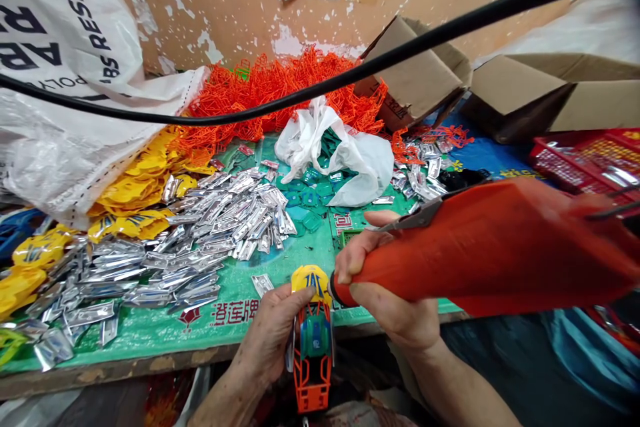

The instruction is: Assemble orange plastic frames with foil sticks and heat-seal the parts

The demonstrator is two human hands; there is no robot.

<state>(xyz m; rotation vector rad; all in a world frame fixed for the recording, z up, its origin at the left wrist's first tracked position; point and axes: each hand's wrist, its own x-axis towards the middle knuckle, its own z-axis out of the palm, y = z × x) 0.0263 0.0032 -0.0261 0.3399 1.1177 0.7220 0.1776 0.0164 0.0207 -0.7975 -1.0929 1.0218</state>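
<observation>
A tabletop covered with a green printed woven sheet (pixel 150 333) carries a heap of orange plastic frames (pixel 280 90), a spread of shiny silver plastic pieces (pixel 200 227) and a pile of yellow plastic shells (pixel 135 193). The right hand (pixel 385 287) is wrapped around a large orange powered tool (pixel 500 247), its tip touching a small toy assembly of orange frame, green insert and yellow cap (pixel 313 333). The left hand (pixel 273 330) grips that toy at the tabletop's near edge.

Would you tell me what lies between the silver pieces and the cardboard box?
In the head view, a white plastic bag over green parts.
</observation>
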